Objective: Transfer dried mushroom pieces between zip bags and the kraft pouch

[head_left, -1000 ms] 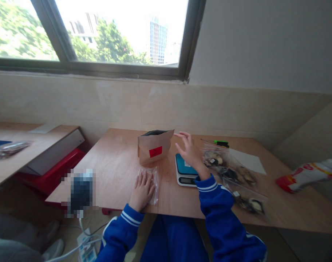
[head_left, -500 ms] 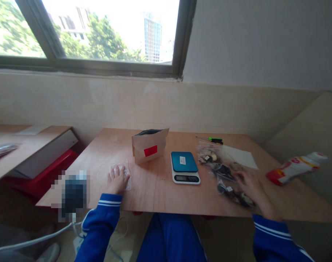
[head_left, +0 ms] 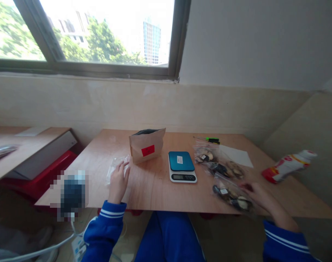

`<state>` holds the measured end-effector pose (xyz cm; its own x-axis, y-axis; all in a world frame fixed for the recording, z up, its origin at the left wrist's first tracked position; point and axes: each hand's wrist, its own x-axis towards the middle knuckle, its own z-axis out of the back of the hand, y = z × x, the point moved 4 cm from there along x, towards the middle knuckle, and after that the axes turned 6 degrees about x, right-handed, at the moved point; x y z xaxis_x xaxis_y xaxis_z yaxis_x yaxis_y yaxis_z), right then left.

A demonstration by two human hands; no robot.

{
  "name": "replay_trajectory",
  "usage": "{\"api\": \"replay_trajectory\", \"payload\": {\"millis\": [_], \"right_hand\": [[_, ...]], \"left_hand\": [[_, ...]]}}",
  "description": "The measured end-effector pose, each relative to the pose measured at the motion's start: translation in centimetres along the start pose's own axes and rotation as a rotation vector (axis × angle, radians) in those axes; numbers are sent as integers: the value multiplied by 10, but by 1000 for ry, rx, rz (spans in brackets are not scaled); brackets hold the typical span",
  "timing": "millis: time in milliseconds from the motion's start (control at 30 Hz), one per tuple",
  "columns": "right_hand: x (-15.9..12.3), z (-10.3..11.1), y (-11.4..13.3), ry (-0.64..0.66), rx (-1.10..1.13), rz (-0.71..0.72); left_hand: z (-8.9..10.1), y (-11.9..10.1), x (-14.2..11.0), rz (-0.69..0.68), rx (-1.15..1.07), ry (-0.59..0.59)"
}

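The near filled bag [head_left: 231, 196], clear and stocked with dark and pale pieces, is laid flat on the bench [head_left: 155, 193] toward its front edge, to the right of the scale [head_left: 181, 162]. Its upper right corner is met by the right hand [head_left: 259, 194], whose fingers are kept narrow; whether film is actually caught between them cannot be told through the blur. The left hand [head_left: 119, 182] is placed well apart, over a flat clear bag [head_left: 112, 169], with its fingers loosely spread and nothing seen gripped.

For good handling, the film is probably best pinched by the upper margin near the red line, so that the loose pieces are not squeezed. If it is lifted, the weight would likely sag toward the lower end, so 2 points of support would be safer than 1. The other filled bags [head_left: 207, 155] are bunched just behind, and care seems called for so that their film is not dragged along. The scale and the open brown pouch [head_left: 148, 150] should be given clearance, as should the tilted bottle [head_left: 288, 166] at the right.
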<state>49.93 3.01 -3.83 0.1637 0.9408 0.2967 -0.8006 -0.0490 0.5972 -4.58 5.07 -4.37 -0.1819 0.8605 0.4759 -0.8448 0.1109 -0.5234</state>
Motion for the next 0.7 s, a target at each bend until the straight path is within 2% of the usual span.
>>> {"api": "replay_trajectory", "payload": {"millis": [67,100,167,233,333,400,500,600,700], "right_hand": [[-5,3,21,185,121,-84],[-9,5,36,235,157,-85],[-14,9,74,230,196,-40],[-18,6,115,190,229,-8],[-23,-15,174,182,356,11],[-27,-37,207,229,439,35],[-34,-75,244,361,546,83],[-42,-105,262,421,611,107],[-49,-126,267,471,688,58]], "left_hand": [[-4,-31,-15,-29,-239,127],[-7,-50,-25,-27,-352,220],[-13,-91,-45,-25,-539,445],[-14,-130,-63,-36,-669,611],[-13,-167,-76,-27,-848,721],[-14,-174,-76,24,-929,702],[-19,-162,-71,143,-978,571],[-23,-140,-67,253,-950,456],[-23,-123,-66,294,-887,403]]}}
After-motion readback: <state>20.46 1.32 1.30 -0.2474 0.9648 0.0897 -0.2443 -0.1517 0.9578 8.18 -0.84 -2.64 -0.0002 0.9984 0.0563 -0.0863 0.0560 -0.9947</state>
